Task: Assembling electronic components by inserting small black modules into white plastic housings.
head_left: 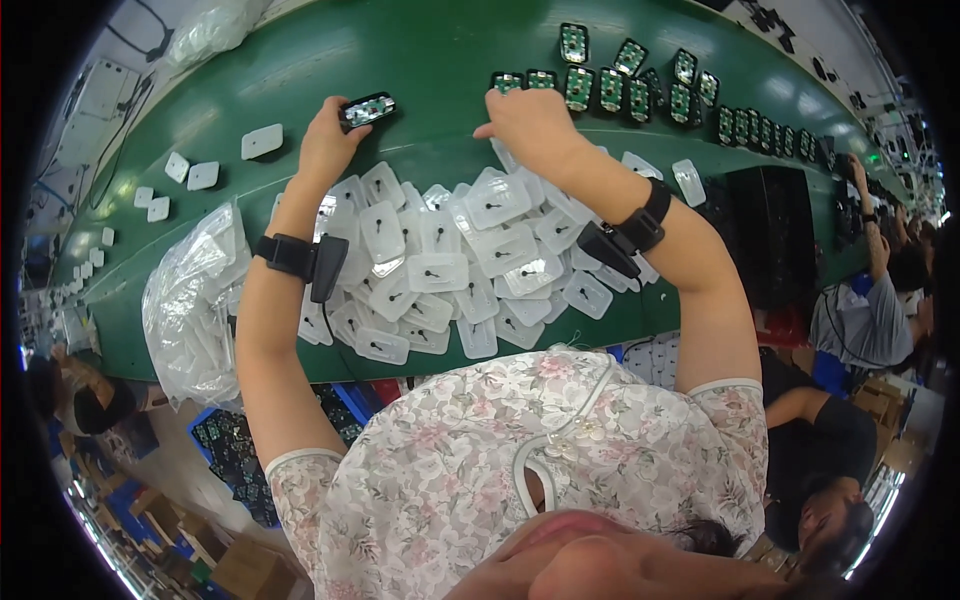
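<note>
My left hand (328, 143) is closed on a black casing with a green circuit board (368, 110) inside, held above the green table. Over at the far middle, my right hand (535, 122) reaches beside two similar black casings (507, 82). Its thumb stands apart from the other fingers, whose tips are partly hidden behind the hand; nothing shows in its grasp. Between my forearms lies a broad pile of translucent white rectangular covers (430, 272), many with a small dark piece at the middle. A black strapped device sits on each wrist.
More board-filled casings (610, 90) stand in rows at the far right. A clear plastic bag (200, 300) of covers lies left of the pile, with loose white covers (262, 142) beyond. A black box (768, 235) stands right. Below the table edge is a blue crate (235, 450) of boards. Other people sit nearby.
</note>
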